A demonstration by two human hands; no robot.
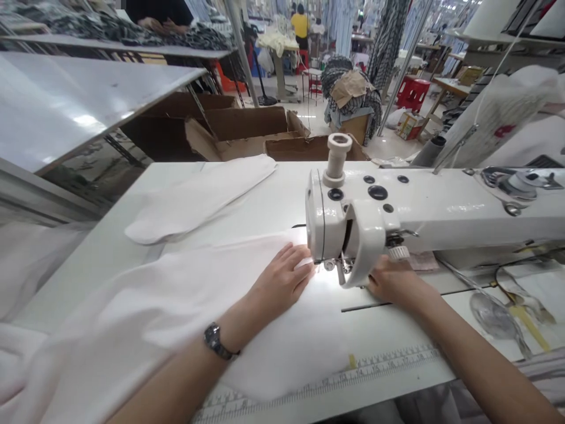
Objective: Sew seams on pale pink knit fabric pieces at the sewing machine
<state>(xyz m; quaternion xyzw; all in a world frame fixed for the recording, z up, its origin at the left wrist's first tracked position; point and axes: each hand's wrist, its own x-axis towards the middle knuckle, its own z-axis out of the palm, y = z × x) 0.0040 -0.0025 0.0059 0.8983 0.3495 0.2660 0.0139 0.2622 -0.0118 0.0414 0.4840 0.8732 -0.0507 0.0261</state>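
Note:
A large piece of pale white fabric (176,300) spreads over the sewing table and runs off its left side. My left hand (282,274) lies flat on this fabric, fingers stretched toward the needle area, just left of the white sewing machine (450,200). Under the machine's arm, on the right of the needle, is my right hand (388,280); its fingertips are hidden behind the machine head, so what they touch does not show. Bright light falls around the needle. A second cut fabric piece (203,200) rests at the back left of the table.
A printed ruler strip (366,371) runs along the table's front edge. Metal scissors or a similar tool (498,318) lie at the right. Behind stand cardboard boxes (247,123) and a shiny white table (97,94). Another person's hands (161,25) are over dark patterned cloth.

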